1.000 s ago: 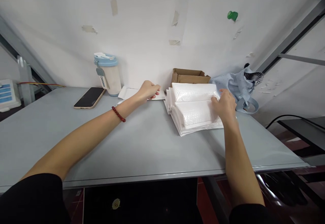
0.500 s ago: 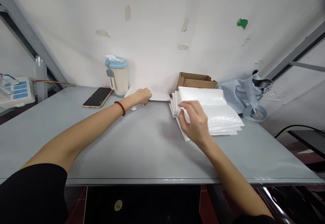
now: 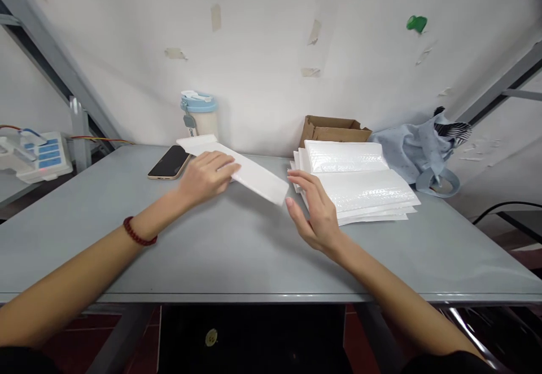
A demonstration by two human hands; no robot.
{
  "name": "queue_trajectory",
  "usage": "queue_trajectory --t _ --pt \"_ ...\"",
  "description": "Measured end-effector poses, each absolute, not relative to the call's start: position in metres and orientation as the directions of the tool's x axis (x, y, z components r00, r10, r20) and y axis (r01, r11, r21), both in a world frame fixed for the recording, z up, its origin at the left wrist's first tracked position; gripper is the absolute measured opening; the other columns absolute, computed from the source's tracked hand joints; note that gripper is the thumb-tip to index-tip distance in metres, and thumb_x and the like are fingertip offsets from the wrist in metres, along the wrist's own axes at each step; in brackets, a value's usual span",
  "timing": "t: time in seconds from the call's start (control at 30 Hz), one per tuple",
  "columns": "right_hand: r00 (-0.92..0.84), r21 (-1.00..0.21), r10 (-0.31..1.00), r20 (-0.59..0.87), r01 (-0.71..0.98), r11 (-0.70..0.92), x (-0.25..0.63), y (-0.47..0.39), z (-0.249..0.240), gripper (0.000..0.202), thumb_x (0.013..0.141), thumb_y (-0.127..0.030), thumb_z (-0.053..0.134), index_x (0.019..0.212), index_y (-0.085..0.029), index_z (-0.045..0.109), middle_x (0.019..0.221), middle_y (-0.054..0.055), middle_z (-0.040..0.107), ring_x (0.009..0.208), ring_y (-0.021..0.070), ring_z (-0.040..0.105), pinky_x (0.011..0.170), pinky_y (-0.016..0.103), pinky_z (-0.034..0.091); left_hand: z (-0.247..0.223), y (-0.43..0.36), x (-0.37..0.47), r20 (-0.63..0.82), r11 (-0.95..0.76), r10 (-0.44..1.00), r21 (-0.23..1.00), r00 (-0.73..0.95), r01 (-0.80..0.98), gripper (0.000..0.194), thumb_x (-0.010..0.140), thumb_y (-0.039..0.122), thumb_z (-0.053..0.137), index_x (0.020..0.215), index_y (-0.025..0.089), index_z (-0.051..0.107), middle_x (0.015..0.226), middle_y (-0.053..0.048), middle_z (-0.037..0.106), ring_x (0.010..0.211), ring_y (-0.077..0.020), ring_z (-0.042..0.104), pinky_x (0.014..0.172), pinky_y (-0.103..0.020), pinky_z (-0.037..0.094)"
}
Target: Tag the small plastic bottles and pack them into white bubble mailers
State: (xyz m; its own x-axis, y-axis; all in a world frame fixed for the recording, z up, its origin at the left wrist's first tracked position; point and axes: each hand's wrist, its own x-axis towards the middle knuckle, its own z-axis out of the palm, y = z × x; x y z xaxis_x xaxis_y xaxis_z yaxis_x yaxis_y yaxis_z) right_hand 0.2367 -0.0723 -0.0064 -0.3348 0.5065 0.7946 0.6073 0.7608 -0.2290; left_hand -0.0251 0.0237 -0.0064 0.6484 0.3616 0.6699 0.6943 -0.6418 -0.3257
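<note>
My left hand [image 3: 208, 177] is closed around a long, narrow white folded piece [image 3: 258, 179], which looks like card or paper and is held tilted above the table. Its far left end reaches in front of the tumbler. My right hand [image 3: 314, 207] has its thumb and fingers apart with nothing between them, close to the right end of the white piece. Just beyond the right hand lies a stack of white bubble mailers [image 3: 368, 185], their upper flaps folded back.
Behind the mailers stands an open brown cardboard box [image 3: 334, 131], with a light blue cloth bag [image 3: 406, 148] to its right. A phone [image 3: 170, 162] and a blue-lidded tumbler [image 3: 205, 117] are at the back left. A power strip [image 3: 46, 156] sits further left.
My left hand has lifted the white piece off the table and drawn it nearer. My right hand has opened and moved slightly left, off the mailer stack.
</note>
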Motion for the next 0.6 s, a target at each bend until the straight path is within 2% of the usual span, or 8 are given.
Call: queue_trajectory --t 0.07,0.17,0.27,0.33,0.4,0.47,0.53,0.6 --pt "-0.376 -0.298 0.610 0.698 0.622 0.724 0.237 -0.074 -0.004 0.042 0.092 -0.032 0.050 0.131 -0.016 0.044 0.134 0.020 0.049 0.128 0.0271 0.047 0.101 0.049 0.045 -0.017 0.004 -0.024 0.682 -0.751 0.176 -0.373 0.710 0.545 0.025 0.087 0.010 0.045 0.095 0.019 0.067 0.095 -0.009 0.071 0.090 -0.0219 0.064 0.075 -0.035 0.049" --pt "-0.510 -0.435 0.800 0.315 0.672 0.600 0.234 -0.077 -0.003 0.080 0.083 -0.057 0.058 0.145 -0.016 0.027 0.150 0.022 0.033 0.141 0.0340 0.031 0.108 0.058 0.036 -0.032 -0.024 -0.003 0.595 -0.878 0.056 -0.354 0.802 0.323 0.021 0.091 0.014 0.045 0.098 0.019 0.065 0.093 -0.009 0.070 0.087 -0.0198 0.063 0.073 -0.032 0.050" --pt "-0.594 -0.476 0.803 -0.045 0.719 0.506 0.228 -0.081 -0.009 0.114 0.070 -0.068 0.065 0.151 -0.009 0.011 0.154 0.027 0.022 0.144 0.0392 0.019 0.111 0.060 0.030 -0.041 -0.044 0.022 0.481 -0.963 0.024 -0.225 0.876 0.150 0.020 0.095 0.022 0.046 0.093 0.018 0.066 0.084 -0.008 0.068 0.079 -0.0178 0.063 0.068 -0.029 0.049" --pt "-0.607 -0.449 0.784 -0.132 0.742 0.499 0.224 -0.085 -0.014 0.118 0.069 -0.067 0.067 0.151 -0.005 0.010 0.154 0.028 0.022 0.145 0.0396 0.016 0.113 0.058 0.026 -0.040 -0.050 0.030 0.429 -0.992 0.047 -0.084 0.902 0.092 0.021 0.094 0.028 0.049 0.091 0.016 0.066 0.086 -0.009 0.069 0.080 -0.0189 0.063 0.069 -0.029 0.050" --pt "-0.596 -0.413 0.787 -0.157 0.764 0.496 0.221 -0.088 -0.016 0.111 0.072 -0.061 0.066 0.151 -0.004 0.012 0.154 0.027 0.021 0.145 0.0387 0.014 0.115 0.057 0.022 -0.035 -0.048 0.028 0.380 -0.979 0.188 0.145 0.906 0.142 0.025 0.094 0.036 0.051 0.095 0.017 0.067 0.095 -0.009 0.070 0.089 -0.0198 0.064 0.076 -0.029 0.050" --pt "-0.560 -0.384 0.811 -0.170 0.796 0.469 0.218 -0.090 -0.015 0.102 0.076 -0.054 0.064 0.150 -0.004 0.015 0.155 0.026 0.020 0.145 0.0387 0.014 0.114 0.056 0.023 -0.026 -0.040 0.019 0.306 -0.865 0.454 0.377 0.837 0.332 0.030 0.095 0.039 0.048 0.093 0.018 0.069 0.092 -0.007 0.071 0.088 -0.0189 0.064 0.078 -0.029 0.049" --pt "-0.518 -0.358 0.838 -0.172 0.825 0.437 0.218 -0.090 -0.014 0.098 0.076 -0.050 0.064 0.150 -0.005 0.017 0.154 0.027 0.020 0.144 0.0397 0.016 0.113 0.056 0.024 -0.017 -0.030 0.009 0.197 -0.616 0.752 0.550 0.629 0.564 0.035 0.093 0.040 0.047 0.080 0.016 0.069 0.078 -0.005 0.070 0.075 -0.0178 0.064 0.070 -0.029 0.049" --pt "-0.485 -0.340 0.859 -0.165 0.845 0.412 0.218 -0.090 -0.014 0.097 0.076 -0.051 0.063 0.149 -0.005 0.018 0.154 0.028 0.018 0.144 0.0409 0.016 0.112 0.057 0.024 -0.010 -0.020 0.000 -0.017 -0.267 0.914 0.727 0.405 0.632 0.033 0.086 0.042 0.055 0.073 0.015 0.067 0.072 -0.005 0.070 0.067 -0.0181 0.065 0.065 -0.030 0.051"
